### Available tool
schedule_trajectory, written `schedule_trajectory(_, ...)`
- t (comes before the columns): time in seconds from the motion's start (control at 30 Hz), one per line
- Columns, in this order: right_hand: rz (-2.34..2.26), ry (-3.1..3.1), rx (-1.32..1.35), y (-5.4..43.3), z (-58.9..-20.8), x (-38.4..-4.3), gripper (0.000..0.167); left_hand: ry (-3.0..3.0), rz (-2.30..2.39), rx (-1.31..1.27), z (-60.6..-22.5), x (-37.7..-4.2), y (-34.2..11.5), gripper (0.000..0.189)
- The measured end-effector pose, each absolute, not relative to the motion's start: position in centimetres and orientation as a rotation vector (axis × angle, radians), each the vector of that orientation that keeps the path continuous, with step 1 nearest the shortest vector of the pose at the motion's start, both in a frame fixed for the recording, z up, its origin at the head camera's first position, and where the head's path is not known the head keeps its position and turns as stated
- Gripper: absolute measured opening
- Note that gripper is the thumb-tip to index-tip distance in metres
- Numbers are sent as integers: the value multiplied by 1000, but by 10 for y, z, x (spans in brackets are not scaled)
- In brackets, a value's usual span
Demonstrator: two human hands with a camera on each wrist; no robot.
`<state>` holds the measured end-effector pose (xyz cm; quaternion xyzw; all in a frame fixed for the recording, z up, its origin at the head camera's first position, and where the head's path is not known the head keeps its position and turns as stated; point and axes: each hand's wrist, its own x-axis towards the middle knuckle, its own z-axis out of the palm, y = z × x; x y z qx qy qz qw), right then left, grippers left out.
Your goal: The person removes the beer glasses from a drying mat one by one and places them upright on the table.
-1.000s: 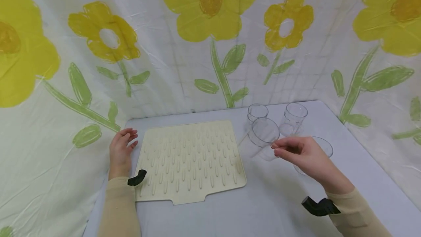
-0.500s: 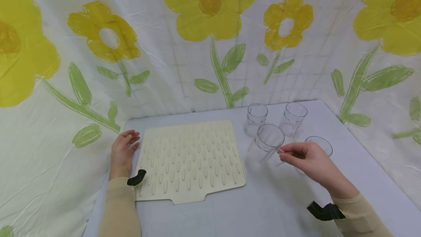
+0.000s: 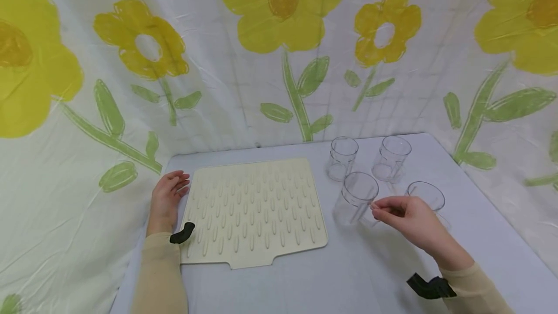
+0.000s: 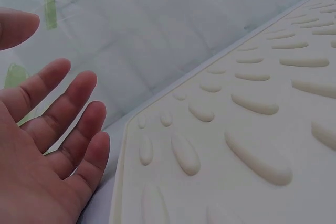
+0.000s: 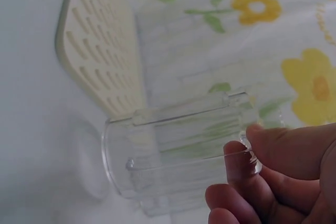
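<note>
Thumb and fingertips of my right hand pinch the rim of a clear drinking glass. This glass looks nearly upright in the head view, right of a cream draining mat with raised ridges. In the right wrist view the thumb lies on one side of the glass and a finger shows through its wall. Whether its base touches the table, I cannot tell. My left hand is beside the mat's left edge, fingers loosely bent and holding nothing; the left wrist view shows the palm and spread fingers.
Two clear glasses, a left one and a right one, stand upright behind the held glass. Another glass is partly hidden behind my right hand. A white curtain with yellow flowers rises at the table's back edge.
My right hand has brought the pinched glass slightly right and nearer to me, and it has become more upright. The left hand has shifted only slightly; mat and other glasses stay put.
</note>
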<state>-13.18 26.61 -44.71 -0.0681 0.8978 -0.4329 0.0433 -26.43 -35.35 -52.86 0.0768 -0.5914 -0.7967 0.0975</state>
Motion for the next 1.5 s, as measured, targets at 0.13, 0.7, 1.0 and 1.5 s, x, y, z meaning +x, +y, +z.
schedule_trajectory(0.13,-1279,2805,-174,265,-449,-128,32,-1771,-2341,221,-529,-265,-353,23)
schedule_trajectory(0.7,-1184,2974,-98,260,-468,-122,25,-1800,-2342,215,-528,-267,-353,23)
schedule_trajectory(1.0,-1117,3029,-121,258,-465,-118,27,-1810,-2339,230,-528,-267,-353,23)
schedule_trajectory(1.5,-844,3151,-323,267,-391,-111,44,-1833,-2208,149,-489,-258,-344,22)
